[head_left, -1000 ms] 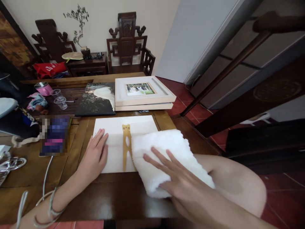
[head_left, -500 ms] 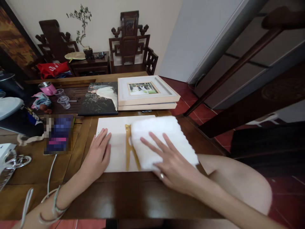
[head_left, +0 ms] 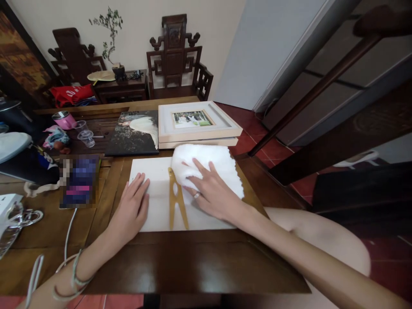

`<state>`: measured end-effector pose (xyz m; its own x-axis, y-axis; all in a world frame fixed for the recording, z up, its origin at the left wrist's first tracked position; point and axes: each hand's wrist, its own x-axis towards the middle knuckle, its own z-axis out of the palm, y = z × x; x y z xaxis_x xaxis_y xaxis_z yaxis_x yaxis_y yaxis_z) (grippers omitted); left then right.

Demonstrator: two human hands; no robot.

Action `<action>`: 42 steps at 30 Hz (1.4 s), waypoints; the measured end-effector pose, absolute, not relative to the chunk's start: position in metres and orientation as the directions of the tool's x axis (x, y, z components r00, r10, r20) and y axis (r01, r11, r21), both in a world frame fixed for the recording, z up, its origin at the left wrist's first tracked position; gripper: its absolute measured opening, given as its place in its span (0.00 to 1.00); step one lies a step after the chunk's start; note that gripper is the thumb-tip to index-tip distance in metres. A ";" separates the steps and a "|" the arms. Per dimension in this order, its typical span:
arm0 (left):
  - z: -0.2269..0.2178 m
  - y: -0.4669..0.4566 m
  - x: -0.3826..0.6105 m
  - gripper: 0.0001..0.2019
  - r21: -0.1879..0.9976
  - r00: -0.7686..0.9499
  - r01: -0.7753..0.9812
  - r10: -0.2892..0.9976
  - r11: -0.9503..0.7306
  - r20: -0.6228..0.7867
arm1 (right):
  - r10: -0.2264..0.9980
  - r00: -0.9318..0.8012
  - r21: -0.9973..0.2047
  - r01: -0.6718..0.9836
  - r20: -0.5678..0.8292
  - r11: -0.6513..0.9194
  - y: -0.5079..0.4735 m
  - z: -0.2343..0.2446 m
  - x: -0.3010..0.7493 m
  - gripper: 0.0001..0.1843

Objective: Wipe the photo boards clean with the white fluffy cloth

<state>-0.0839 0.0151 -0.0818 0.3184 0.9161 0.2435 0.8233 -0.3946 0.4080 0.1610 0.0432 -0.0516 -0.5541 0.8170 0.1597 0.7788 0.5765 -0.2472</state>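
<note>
One white board [head_left: 157,212] lies mid-frame, long axis left to right; one white cloth [head_left: 228,165], sloping toward lower right, covers its upper right. My right hand [head_left: 212,191] lies on the cloth, fingers spread; my left hand [head_left: 130,210], fingers nearly together, touches the board's left.

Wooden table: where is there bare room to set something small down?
The table is bare between its near edge and the white board; a narrower strip separates the left hand from the pixelated item. Crowded: the board, with the right hand, white cloth and yellow cutout, and behind it, the dark picture and stacked frames.
</note>
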 end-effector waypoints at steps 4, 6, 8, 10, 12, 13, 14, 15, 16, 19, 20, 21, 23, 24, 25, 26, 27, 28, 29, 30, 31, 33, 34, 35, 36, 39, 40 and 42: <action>-0.082 0.016 -0.084 0.21 0.395 0.325 0.826 0.913 -0.402 0.248 | 0.743 -0.650 -0.307 0.682 0.160 0.663 0.004 -0.055 0.143 0.12; -0.082 0.016 -0.084 0.21 0.396 0.328 0.824 0.911 -0.406 0.250 | 0.668 -0.720 -0.313 0.600 0.188 0.736 -0.025 -0.057 0.140 0.08; -0.082 0.016 -0.084 0.21 0.398 0.328 0.822 0.911 -0.406 0.250 | 0.617 -0.757 -0.312 0.546 0.215 0.778 -0.047 -0.058 0.141 0.09; -0.082 0.016 -0.084 0.21 0.398 0.328 0.824 0.912 -0.404 0.247 | 0.604 -0.768 -0.323 0.528 0.213 0.785 -0.053 -0.057 0.144 0.09; -0.083 0.016 -0.084 0.21 0.391 0.331 0.826 0.911 -0.406 0.246 | 0.621 -0.762 -0.342 0.543 0.184 0.767 -0.041 -0.055 0.145 0.08; -0.083 0.016 -0.084 0.21 0.386 0.333 0.828 0.910 -0.408 0.247 | 0.642 -0.750 -0.346 0.567 0.157 0.747 -0.029 -0.053 0.145 0.09; -0.083 0.016 -0.085 0.21 0.383 0.334 0.829 0.910 -0.408 0.247 | 0.667 -0.735 -0.344 0.599 0.123 0.724 -0.015 -0.050 0.144 0.12; -0.083 0.016 -0.085 0.21 0.381 0.334 0.830 0.909 -0.409 0.247 | 0.693 -0.715 -0.332 0.635 0.090 0.698 -0.001 -0.048 0.142 0.15; -0.083 0.016 -0.085 0.21 0.381 0.334 0.830 0.910 -0.408 0.247 | 0.718 -0.693 -0.314 0.669 0.064 0.673 0.013 -0.045 0.140 0.18; -0.083 0.016 -0.085 0.21 0.387 0.330 0.828 0.911 -0.406 0.249 | 0.768 -0.639 -0.255 0.735 0.045 0.628 0.039 -0.043 0.131 0.23; -0.083 0.016 -0.085 0.21 0.389 0.328 0.827 0.910 -0.407 0.254 | 0.770 -0.635 -0.247 0.739 0.053 0.627 0.040 -0.045 0.129 0.23; -0.083 0.016 -0.085 0.21 0.389 0.327 0.826 0.909 -0.408 0.259 | 0.766 -0.639 -0.245 0.734 0.067 0.634 0.036 -0.047 0.127 0.21; -0.084 0.015 -0.085 0.21 0.386 0.331 0.826 0.908 -0.411 0.258 | 0.736 -0.666 -0.251 0.696 0.122 0.672 0.017 -0.053 0.125 0.15; -0.083 0.015 -0.084 0.21 0.384 0.334 0.827 0.908 -0.410 0.253 | 0.713 -0.683 -0.258 0.668 0.161 0.698 0.003 -0.056 0.125 0.12; -0.083 0.015 -0.084 0.21 0.381 0.336 0.829 0.909 -0.409 0.246 | 0.690 -0.694 -0.265 0.639 0.204 0.722 -0.011 -0.058 0.126 0.10; -0.083 0.015 -0.084 0.21 0.378 0.338 0.832 0.910 -0.407 0.239 | 0.669 -0.704 -0.274 0.612 0.239 0.742 -0.026 -0.059 0.127 0.09; -0.083 0.015 -0.084 0.21 0.373 0.340 0.834 0.911 -0.407 0.233 | 0.649 -0.714 -0.284 0.586 0.263 0.759 -0.039 -0.059 0.129 0.08; -0.083 0.015 -0.084 0.21 0.368 0.342 0.835 0.911 -0.408 0.232 | 0.636 -0.722 -0.296 0.566 0.273 0.770 -0.050 -0.059 0.131 0.07; -0.082 0.015 -0.085 0.22 0.364 0.346 0.836 0.910 -0.410 0.230 | 0.626 -0.731 -0.310 0.550 0.271 0.776 -0.058 -0.057 0.133 0.07; -0.082 0.015 -0.085 0.22 0.361 0.350 0.836 0.908 -0.413 0.229 | 0.621 -0.738 -0.323 0.539 0.264 0.778 -0.061 -0.056 0.134 0.07; -0.083 0.016 -0.085 0.22 0.360 0.353 0.836 0.908 -0.415 0.228 | 0.615 -0.746 -0.335 0.528 0.257 0.780 -0.061 -0.054 0.136 0.07; -0.083 0.016 -0.086 0.22 0.362 0.352 0.835 0.908 -0.415 0.229 | 0.622 -0.747 -0.357 0.529 0.235 0.770 -0.050 -0.052 0.137 0.07; -0.084 0.015 -0.086 0.22 0.365 0.349 0.835 0.908 -0.413 0.230 | 0.637 -0.741 -0.365 0.545 0.209 0.754 -0.039 -0.051 0.136 0.09; -0.085 0.015 -0.086 0.22 0.367 0.346 0.834 0.909 -0.412 0.233 | 0.658 -0.732 -0.366 0.572 0.176 0.734 -0.025 -0.049 0.135 0.11; -0.085 0.015 -0.086 0.22 0.369 0.344 0.833 0.909 -0.412 0.236 | 0.683 -0.717 -0.359 0.607 0.137 0.709 -0.011 -0.048 0.133 0.14; -0.085 0.015 -0.085 0.22 0.391 0.329 0.830 0.915 -0.399 0.235 | 0.740 -0.671 -0.280 0.703 0.042 0.654 0.033 -0.042 0.123 0.21; -0.085 0.015 -0.085 0.22 0.404 0.319 0.827 0.919 -0.390 0.232 | 0.738 -0.674 -0.244 0.711 0.032 0.660 0.044 -0.041 0.120 0.22; -0.084 0.016 -0.085 0.23 0.433 0.304 0.820 0.926 -0.374 0.225 | 0.697 -0.717 -0.186 0.681 0.033 0.709 0.056 -0.041 0.116 0.22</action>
